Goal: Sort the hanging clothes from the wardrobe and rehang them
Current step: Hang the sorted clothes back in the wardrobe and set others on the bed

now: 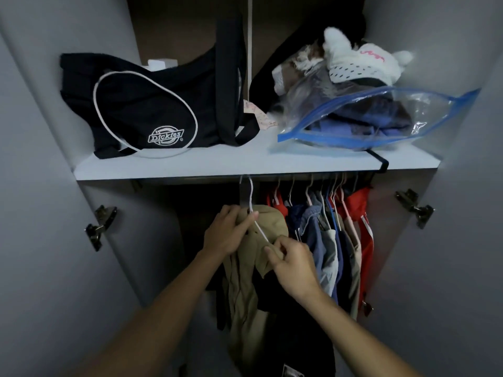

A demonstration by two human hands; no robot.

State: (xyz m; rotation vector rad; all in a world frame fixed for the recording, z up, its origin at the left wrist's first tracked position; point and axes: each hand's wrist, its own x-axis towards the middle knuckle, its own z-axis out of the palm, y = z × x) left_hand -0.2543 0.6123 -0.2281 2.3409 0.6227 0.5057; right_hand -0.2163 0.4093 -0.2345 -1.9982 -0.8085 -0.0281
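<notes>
A tan garment hangs on a white hanger hooked under the shelf, left of the other clothes. My left hand grips the garment's collar and the hanger's neck. My right hand pinches the tan fabric and the hanger's right arm. Several hung clothes, blue, beige and red, crowd the rail to the right. A dark garment hangs partly hidden behind the tan one.
On the white shelf above the rail lie a black Dickies bag and a clear zip bag of clothes with a white hat on top. Open wardrobe doors with hinges flank both sides.
</notes>
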